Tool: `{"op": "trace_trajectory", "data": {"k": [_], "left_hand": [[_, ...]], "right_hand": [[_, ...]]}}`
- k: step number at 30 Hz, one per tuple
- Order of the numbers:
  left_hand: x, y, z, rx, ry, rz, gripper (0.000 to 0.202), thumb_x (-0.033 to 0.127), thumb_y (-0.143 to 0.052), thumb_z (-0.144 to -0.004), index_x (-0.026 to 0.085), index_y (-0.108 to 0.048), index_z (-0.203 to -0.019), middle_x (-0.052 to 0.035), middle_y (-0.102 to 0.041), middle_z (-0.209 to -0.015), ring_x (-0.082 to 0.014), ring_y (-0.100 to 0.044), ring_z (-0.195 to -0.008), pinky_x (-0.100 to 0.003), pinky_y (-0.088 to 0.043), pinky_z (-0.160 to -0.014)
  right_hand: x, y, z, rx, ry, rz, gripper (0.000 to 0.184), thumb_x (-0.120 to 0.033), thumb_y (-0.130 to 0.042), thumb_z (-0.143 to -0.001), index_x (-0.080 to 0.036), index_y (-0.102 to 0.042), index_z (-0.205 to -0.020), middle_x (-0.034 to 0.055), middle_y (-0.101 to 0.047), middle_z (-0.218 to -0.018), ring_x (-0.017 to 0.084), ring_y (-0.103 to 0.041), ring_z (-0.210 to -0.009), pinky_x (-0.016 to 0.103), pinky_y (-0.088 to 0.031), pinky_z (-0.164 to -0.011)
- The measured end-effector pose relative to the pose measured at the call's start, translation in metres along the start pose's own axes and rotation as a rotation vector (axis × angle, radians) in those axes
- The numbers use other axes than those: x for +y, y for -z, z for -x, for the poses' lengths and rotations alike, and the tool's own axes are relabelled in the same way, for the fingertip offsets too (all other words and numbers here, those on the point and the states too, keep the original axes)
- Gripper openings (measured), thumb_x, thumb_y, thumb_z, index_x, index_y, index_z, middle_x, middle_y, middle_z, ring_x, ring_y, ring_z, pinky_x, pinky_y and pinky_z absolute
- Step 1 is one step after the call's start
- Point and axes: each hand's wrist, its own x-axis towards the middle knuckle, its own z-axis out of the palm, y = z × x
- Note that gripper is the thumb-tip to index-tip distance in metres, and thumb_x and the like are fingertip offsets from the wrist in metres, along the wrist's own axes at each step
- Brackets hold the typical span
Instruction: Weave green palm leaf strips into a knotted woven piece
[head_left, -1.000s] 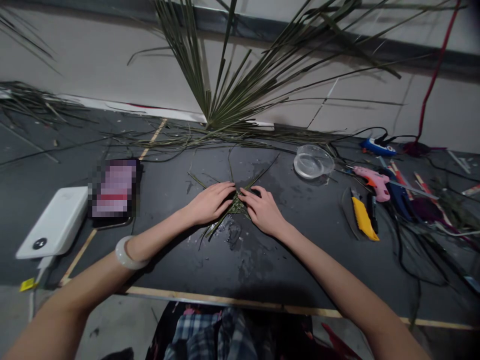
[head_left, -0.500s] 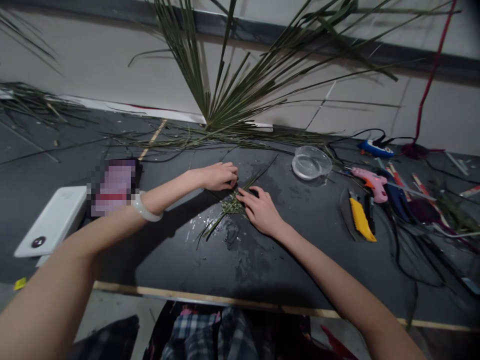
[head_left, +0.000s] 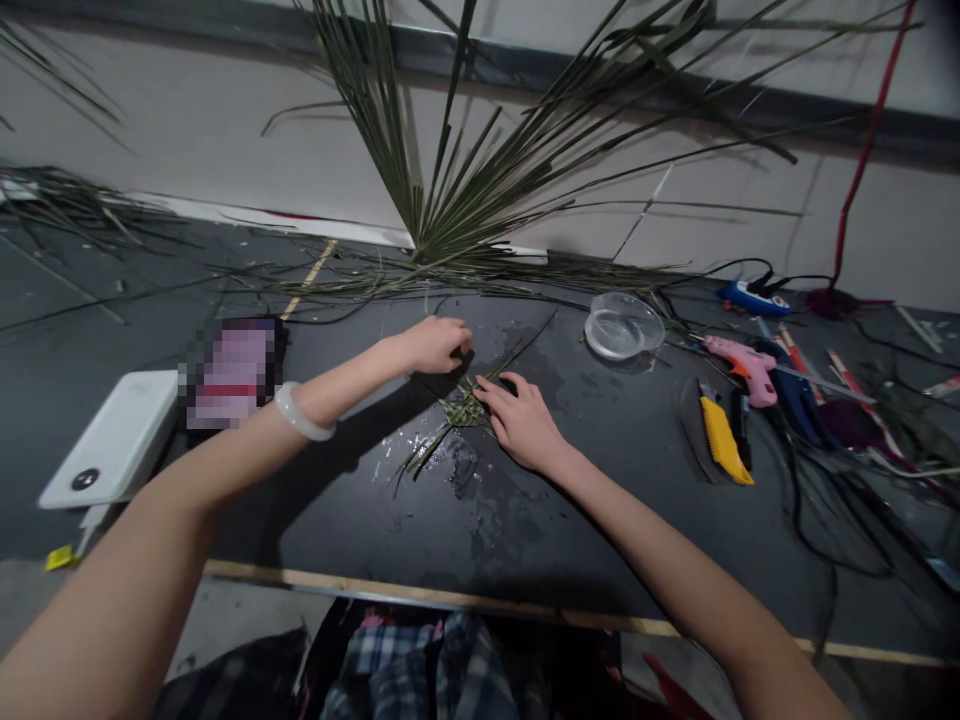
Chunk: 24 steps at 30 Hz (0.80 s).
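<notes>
Left hand [head_left: 440, 345], lifted since the earliest frame, curls at 11 o'clock of the flat checker-woven leaf piece [head_left: 461, 411] on wet grey tabletop [head_left: 420, 535], grip unreadable, while right hand [head_left: 523, 420], fingers loosely spread, hides the weave's 3 o'clock edge.

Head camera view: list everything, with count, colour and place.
woven piece: one, green, table centre
leaf fan: one, green, back centre
leaf strips: many, green, back
phone: one, black, left
power bank: one, white, far left
container: one, clear, right
glue gun: one, pink, right
hand tool: one, yellow, right
device: one, blue, back right
cord: one, red, far right
clutter: uncountable, mixed, far right
plaid clothing: count unclear, blue, bottom
table: one, dark grey, middle
wall: one, pale, back
bangle: one, white, left forearm
left hand: one, bare, just beyond woven piece
right hand: one, bare, touching woven piece
</notes>
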Motion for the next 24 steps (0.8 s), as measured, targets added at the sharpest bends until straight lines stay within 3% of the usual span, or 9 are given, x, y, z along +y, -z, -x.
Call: {"op": "trace_trajectory", "data": {"k": [1,3,8,14,24], "left_hand": [[0.008,-0.001,0.009,0.097,0.002,-0.053,0.025,0.017,-0.056,-0.076,0.014,-0.065,-0.099,-0.0112,-0.064,-0.105,-0.0226,-0.060,-0.096,-0.033,-0.043,-0.087],[0.025,-0.006,0.030,0.171,-0.034,-0.062,0.028,0.015,-0.046,-0.084,0.013,-0.063,-0.106,-0.0128,-0.059,-0.118,-0.0230,-0.056,-0.108,-0.035,-0.039,-0.096],[0.051,-0.031,0.067,0.101,-0.062,0.011,0.043,0.027,-0.032,-0.096,0.011,-0.045,-0.134,-0.0134,-0.042,-0.142,-0.0223,-0.039,-0.131,-0.039,-0.029,-0.109],[0.050,-0.050,0.072,0.110,0.009,0.049,0.047,0.033,-0.030,-0.098,0.014,-0.037,-0.140,-0.0111,-0.037,-0.146,-0.0211,-0.033,-0.136,-0.036,-0.026,-0.112],[0.053,-0.047,0.076,0.071,0.014,0.038,0.049,0.035,-0.025,-0.099,0.015,-0.030,-0.144,-0.0067,-0.029,-0.151,-0.0211,-0.019,-0.142,-0.041,-0.018,-0.115]], "right_hand": [[0.000,0.000,0.000,-0.003,0.001,0.008,0.040,-0.014,-0.043,-0.088,-0.020,-0.058,-0.124,0.0056,-0.053,-0.136,0.030,-0.039,-0.121,0.044,-0.040,-0.090],[-0.001,0.000,0.000,-0.005,0.003,0.015,0.040,-0.014,-0.044,-0.087,-0.018,-0.058,-0.125,0.0047,-0.052,-0.137,0.031,-0.039,-0.121,0.044,-0.040,-0.090],[0.000,-0.002,0.000,0.016,0.013,-0.010,0.042,-0.012,-0.042,-0.087,-0.018,-0.058,-0.125,0.0049,-0.053,-0.136,0.031,-0.039,-0.120,0.046,-0.039,-0.092],[0.002,-0.005,0.001,0.087,-0.037,-0.090,0.040,-0.016,-0.040,-0.089,-0.015,-0.057,-0.126,0.0050,-0.056,-0.133,0.028,-0.041,-0.119,0.042,-0.042,-0.092],[0.001,-0.002,0.001,0.033,-0.004,0.008,0.043,-0.014,-0.042,-0.089,-0.020,-0.055,-0.129,0.0049,-0.054,-0.135,0.028,-0.040,-0.121,0.043,-0.042,-0.092]]}}
